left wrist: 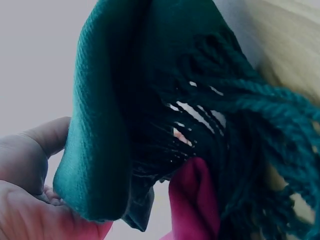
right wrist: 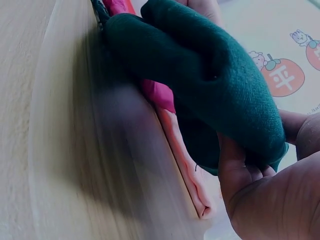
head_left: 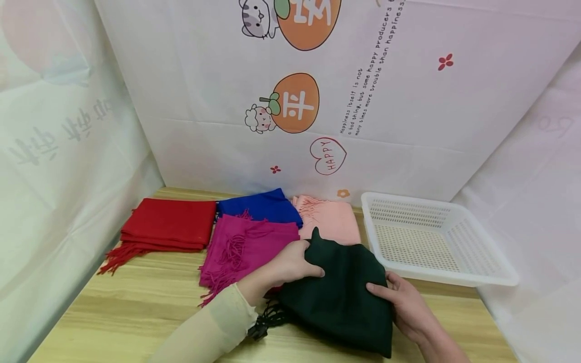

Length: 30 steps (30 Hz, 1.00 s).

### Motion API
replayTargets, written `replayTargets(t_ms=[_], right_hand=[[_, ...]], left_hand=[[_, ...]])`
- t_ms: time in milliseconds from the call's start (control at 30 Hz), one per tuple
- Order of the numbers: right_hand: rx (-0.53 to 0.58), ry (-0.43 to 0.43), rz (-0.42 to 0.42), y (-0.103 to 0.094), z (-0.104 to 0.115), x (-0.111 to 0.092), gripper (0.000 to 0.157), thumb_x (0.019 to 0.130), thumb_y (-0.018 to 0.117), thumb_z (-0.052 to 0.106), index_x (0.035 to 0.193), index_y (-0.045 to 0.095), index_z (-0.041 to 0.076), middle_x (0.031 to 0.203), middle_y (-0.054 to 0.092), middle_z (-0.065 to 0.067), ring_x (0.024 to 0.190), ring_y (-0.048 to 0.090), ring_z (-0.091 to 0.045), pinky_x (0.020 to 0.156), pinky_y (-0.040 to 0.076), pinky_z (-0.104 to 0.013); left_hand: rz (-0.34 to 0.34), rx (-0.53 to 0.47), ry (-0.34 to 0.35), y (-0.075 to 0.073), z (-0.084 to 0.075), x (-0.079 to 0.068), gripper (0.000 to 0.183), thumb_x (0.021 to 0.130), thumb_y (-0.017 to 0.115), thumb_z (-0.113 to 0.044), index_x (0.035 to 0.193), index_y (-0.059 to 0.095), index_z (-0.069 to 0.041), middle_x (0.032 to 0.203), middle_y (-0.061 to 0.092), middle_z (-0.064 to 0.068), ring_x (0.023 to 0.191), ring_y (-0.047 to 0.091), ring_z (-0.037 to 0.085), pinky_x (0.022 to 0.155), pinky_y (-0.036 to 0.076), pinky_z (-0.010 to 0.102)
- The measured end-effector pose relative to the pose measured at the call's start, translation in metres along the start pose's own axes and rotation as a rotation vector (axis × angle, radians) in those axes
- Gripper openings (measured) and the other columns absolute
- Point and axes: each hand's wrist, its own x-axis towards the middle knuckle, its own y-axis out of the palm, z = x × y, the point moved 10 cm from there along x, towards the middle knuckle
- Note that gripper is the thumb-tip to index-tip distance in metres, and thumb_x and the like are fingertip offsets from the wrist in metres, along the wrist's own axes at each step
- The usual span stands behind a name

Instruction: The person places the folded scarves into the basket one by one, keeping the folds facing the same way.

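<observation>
Both hands hold a folded dark green scarf (head_left: 342, 292) above the front of the wooden table. My left hand (head_left: 295, 264) grips its upper left edge, thumb on top and the other fingers hidden beneath the cloth. On the opposite edge my right hand (head_left: 406, 302) pinches the scarf, thumb over it and fingers under it. In the left wrist view the scarf's twisted fringe (left wrist: 280, 100) hangs down beside the folded cloth. The right wrist view has the rolled green fold (right wrist: 235, 95) between thumb and fingers. A magenta scarf (head_left: 254, 247) lies folded just beyond my left forearm.
A red scarf (head_left: 170, 224) is folded at the left, fringe spilling toward the front. Behind the magenta one lie a blue scarf (head_left: 260, 206) and a pink scarf (head_left: 333, 222). At the back right stands a white plastic basket (head_left: 447, 277). Printed white sheets (head_left: 218, 101) surround the table.
</observation>
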Motion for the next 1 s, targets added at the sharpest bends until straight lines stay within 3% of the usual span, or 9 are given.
replayTargets(t_ms=[200,433,667,1000], right_hand=[[0.002,-0.007,0.003,0.005,0.003,-0.002,0.075,0.112,0.071,0.028,0.164,0.027,-0.003,0.139,0.074,-0.007,0.121,0.072,-0.019,0.099,0.061,-0.039],[0.013,-0.024,0.071,0.020,0.009,-0.003,0.072,0.113,0.069,0.026,0.161,0.027,-0.006,0.134,0.076,-0.007,0.119,0.073,-0.020,0.099,0.062,-0.039],[-0.004,-0.031,0.082,0.028,0.014,-0.004,0.075,0.112,0.070,0.027,0.162,0.025,-0.006,0.134,0.077,-0.008,0.118,0.074,-0.020,0.098,0.062,-0.039],[-0.011,-0.060,0.102,0.039,0.027,-0.005,0.073,0.112,0.071,0.025,0.161,0.027,-0.006,0.138,0.075,-0.011,0.120,0.074,-0.021,0.100,0.062,-0.038]], left_hand=[[0.022,-0.041,0.005,-0.006,0.001,-0.003,0.065,0.089,0.093,-0.021,0.142,0.064,0.001,0.120,0.072,0.003,0.105,0.069,0.021,0.094,0.062,0.047],[0.020,-0.027,0.016,-0.015,-0.003,-0.011,0.061,0.088,0.093,-0.024,0.137,0.066,0.000,0.115,0.071,0.001,0.100,0.068,0.020,0.089,0.062,0.042],[0.039,-0.076,0.016,-0.023,-0.004,-0.019,0.046,0.089,0.092,-0.021,0.125,0.069,-0.003,0.107,0.074,0.002,0.095,0.072,0.021,0.083,0.063,0.038],[0.027,-0.092,0.032,-0.035,-0.007,-0.026,0.050,0.090,0.092,-0.020,0.130,0.068,-0.002,0.111,0.074,0.003,0.098,0.072,0.021,0.085,0.063,0.038]])
